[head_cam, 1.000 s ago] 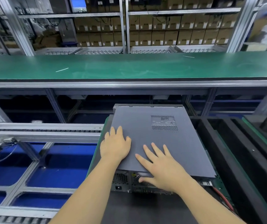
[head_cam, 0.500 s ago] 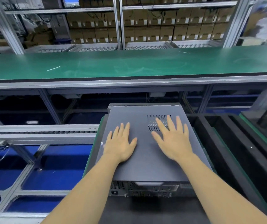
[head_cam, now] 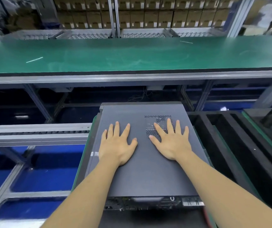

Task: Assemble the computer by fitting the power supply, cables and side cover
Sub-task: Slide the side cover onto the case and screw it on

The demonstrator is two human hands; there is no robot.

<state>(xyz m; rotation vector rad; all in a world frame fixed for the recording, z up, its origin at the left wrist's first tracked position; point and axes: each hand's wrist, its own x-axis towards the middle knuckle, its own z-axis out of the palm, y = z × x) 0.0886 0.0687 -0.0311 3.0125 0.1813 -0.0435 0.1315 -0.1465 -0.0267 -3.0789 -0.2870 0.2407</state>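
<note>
Grey side cover now farther forward

Dark grey side cover with a dotted vent grid at 1 o'clock; green belt at 12; blue floor at 9.

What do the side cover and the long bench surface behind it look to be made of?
Side cover: likely painted sheet metal, matte dark grey, with a punched vent grid. Bench surface: seemingly a green rubber-like mat, slightly glossy, scuffed, black-edged.
</note>
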